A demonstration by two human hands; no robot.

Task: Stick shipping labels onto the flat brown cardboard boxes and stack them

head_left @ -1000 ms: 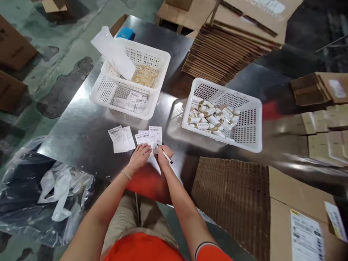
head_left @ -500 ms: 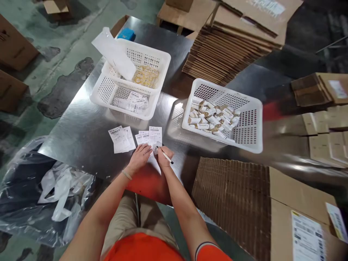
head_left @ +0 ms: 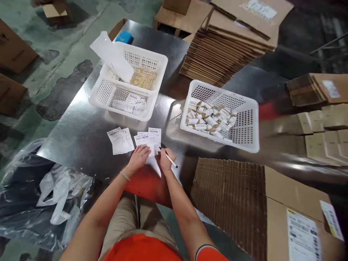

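Near the tabletop's (head_left: 81,145) front edge, the right hand (head_left: 166,159) grips a pen (head_left: 172,161), tip at the right side of a slip (head_left: 154,135) — the left hand (head_left: 140,155) lies flat, fingers loosely together, across neighbouring slips (head_left: 141,138). Baskets (head_left: 151,115) line the left edge.

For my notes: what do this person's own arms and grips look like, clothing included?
The left grip and right grip are ungloved. A thin, pale band circles the left wrist. The right arm has a short orange-red sleeve edged in dark and whitish trim; no left sleeve shows.
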